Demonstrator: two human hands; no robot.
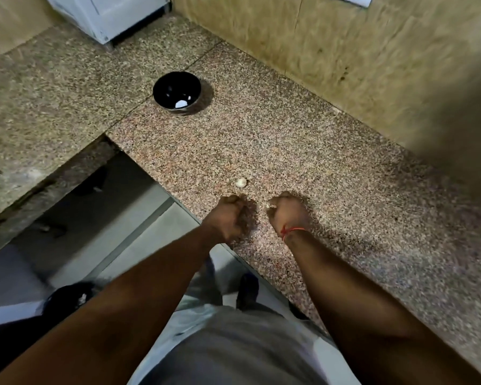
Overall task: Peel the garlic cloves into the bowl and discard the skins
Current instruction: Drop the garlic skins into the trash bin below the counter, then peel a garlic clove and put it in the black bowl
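garlic on the counter edge, both fists curled above it

a single garlic clove (240,182) lies on the speckled stone counter (303,151), just beyond the two hands and between them. it looks pale and papery, so probably still in its skin. i'd judge it light and firm, with a dry skin that tears and flakes easily. it is small enough to skid on the polished stone if nudged. the best hold is likely a fingertip pinch across its fat middle, with the skin started at the pointed end.

the right hand (288,215) rests on the counter with its fingers curled in. a whitish speck (270,209) shows at its inner edge by the thumb. that may be a clove or a scrap of skin pinched there, but the picture is too blurred to tell. the left hand (228,218) is also curled, near the counter's front edge. i cannot tell whether it holds anything.

well apart, farther back on the counter, stands a black bowl (161,90) with a couple of white pieces (181,104) in the bottom. these are presumably peeled cloves, so the job seems under way with at least one clove left.

a red thread (290,232) circles the right wrist. below the counter's edge, on the floor, sits a dark bin-like shape (67,298), too blurred to be sure of.
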